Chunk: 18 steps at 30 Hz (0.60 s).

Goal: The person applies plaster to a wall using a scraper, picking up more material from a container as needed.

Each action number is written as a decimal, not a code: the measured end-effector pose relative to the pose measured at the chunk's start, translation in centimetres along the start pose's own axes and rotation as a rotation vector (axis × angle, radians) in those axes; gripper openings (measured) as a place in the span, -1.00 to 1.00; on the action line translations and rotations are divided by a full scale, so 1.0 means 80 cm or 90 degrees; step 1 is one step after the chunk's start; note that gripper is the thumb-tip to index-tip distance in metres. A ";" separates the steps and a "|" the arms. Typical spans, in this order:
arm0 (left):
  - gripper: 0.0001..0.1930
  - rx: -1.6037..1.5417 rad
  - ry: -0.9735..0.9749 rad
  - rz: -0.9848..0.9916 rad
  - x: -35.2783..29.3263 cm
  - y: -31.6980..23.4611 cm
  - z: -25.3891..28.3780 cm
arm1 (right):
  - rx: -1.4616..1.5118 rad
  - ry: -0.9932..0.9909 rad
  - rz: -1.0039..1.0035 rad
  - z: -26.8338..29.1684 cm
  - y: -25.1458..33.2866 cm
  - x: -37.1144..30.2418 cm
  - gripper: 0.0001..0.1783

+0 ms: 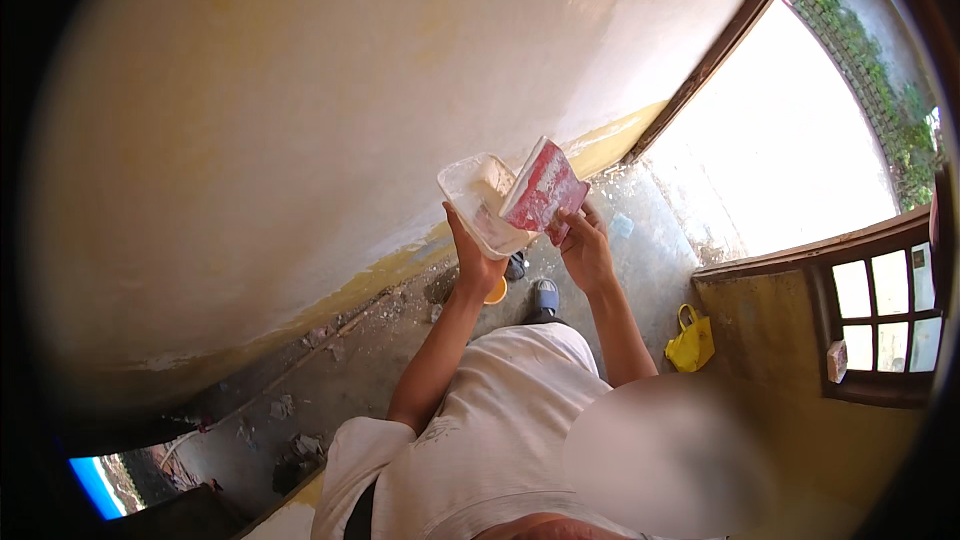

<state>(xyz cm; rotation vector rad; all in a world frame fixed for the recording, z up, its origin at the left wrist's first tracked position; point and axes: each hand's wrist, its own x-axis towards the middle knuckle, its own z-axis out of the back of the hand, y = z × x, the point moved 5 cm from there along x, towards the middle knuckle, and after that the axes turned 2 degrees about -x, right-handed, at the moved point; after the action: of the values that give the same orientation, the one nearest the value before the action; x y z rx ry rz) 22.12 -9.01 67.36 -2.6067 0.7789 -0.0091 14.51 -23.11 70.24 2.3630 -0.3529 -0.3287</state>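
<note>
My left hand (476, 255) is closed round the lower side of a translucent plastic tub (452, 180), which is tilted and has off-white paste inside. A flat red putty spreader (550, 185), smeared with white, is gripped at its lower edge by my right hand (586, 240). Its upper part overlaps the tub's right side, so I cannot tell whether the two touch. Behind both stands a wall (330, 120) with a patchy whitish coating over yellow paint.
An orange-yellow container (496, 290) stands on the floor by my slippered foot (545, 295). Debris (300, 445) lies along the wall's base. To the right are a yellow bag (690, 342), a bright doorway (780, 130) and a paned window (880, 310).
</note>
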 end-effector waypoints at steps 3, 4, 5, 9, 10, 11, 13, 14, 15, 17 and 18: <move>-0.11 0.014 0.019 -0.014 0.021 0.016 -0.002 | -0.021 0.025 0.076 -0.011 0.037 0.011 -0.60; -0.11 0.020 0.057 -0.001 0.030 0.022 -0.014 | -0.020 0.027 0.115 -0.016 0.060 0.022 -0.60; -0.10 0.000 0.048 -0.007 0.032 0.021 -0.019 | -0.069 0.001 0.156 -0.026 0.077 0.032 -0.60; -0.07 0.003 -0.016 0.016 0.032 0.027 -0.046 | -0.272 0.016 0.409 -0.039 0.185 0.094 -0.65; -0.05 0.011 -0.065 0.015 0.021 0.014 -0.037 | -0.335 0.011 0.494 -0.071 0.215 0.103 -0.66; -0.04 0.030 -0.043 -0.012 0.017 0.005 -0.017 | -0.376 -0.008 0.582 -0.093 0.247 0.121 -0.68; -0.04 0.035 -0.051 -0.014 0.004 0.002 -0.008 | -0.529 -0.180 0.782 -0.128 0.332 0.149 -0.69; -0.05 0.041 -0.077 -0.031 -0.005 -0.014 0.007 | -0.664 -0.276 0.791 -0.171 0.358 0.140 -0.68; -0.06 0.039 -0.030 -0.045 -0.002 -0.012 0.011 | -0.660 -0.314 0.945 -0.196 0.399 0.147 -0.63; -0.07 0.048 -0.022 -0.050 -0.011 -0.014 0.016 | -0.734 -0.334 0.992 -0.228 0.444 0.180 -0.58; -0.07 0.050 -0.016 -0.060 -0.013 -0.016 0.017 | -0.753 -0.309 1.092 -0.253 0.444 0.179 -0.59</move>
<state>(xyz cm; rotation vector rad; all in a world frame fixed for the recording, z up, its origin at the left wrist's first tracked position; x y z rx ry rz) 22.07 -6.96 66.73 -2.5625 0.6330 -0.0345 28.86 -40.61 107.21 0.3261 -1.6146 -0.1314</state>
